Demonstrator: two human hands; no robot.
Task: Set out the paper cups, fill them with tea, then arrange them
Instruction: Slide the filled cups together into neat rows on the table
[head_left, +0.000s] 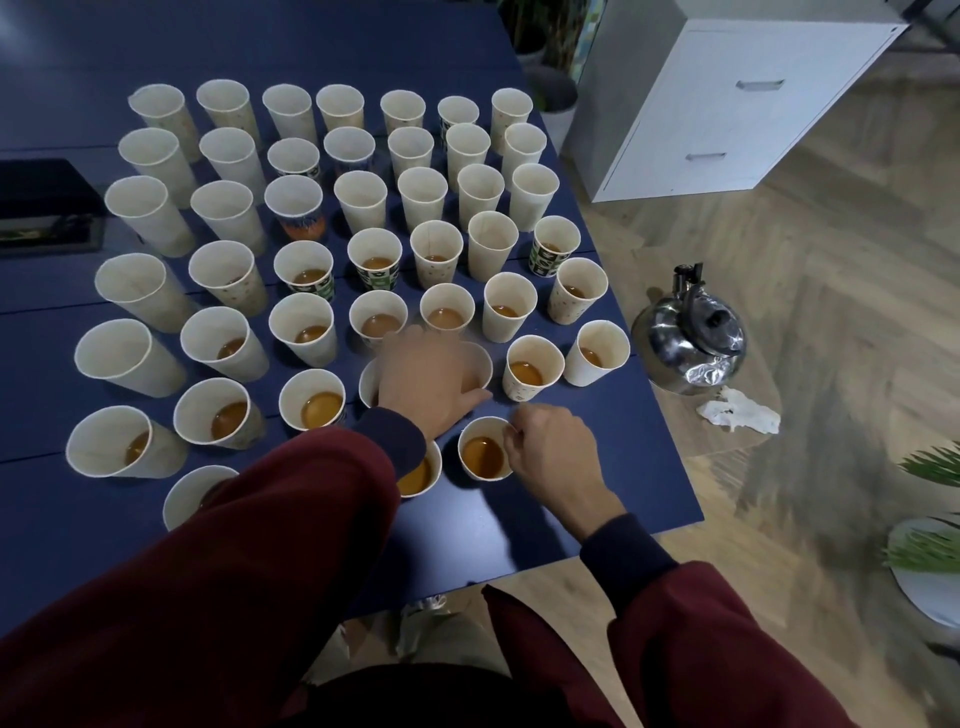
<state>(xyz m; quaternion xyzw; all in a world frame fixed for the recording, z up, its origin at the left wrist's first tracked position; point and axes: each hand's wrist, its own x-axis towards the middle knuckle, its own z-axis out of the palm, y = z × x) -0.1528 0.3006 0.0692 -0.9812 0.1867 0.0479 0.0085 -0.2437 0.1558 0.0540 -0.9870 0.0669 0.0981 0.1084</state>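
Several paper cups stand in rows on a dark blue table (597, 483). The near rows hold amber tea; the far rows look empty. My left hand (426, 384) lies blurred over the top of a cup (480, 364) in the third row from the front, and covers most of it. My right hand (553, 452) pinches the right rim of a tea-filled cup (485, 456) near the front edge. Another tea cup (418, 475) sits partly under my left sleeve.
A steel kettle (693, 338) stands on a low round stool right of the table, with a crumpled white tissue (737, 415) beside it. A white drawer cabinet (727, 98) is behind. A dark box (47, 205) lies at the table's left. Potted plants (930, 545) are at the right.
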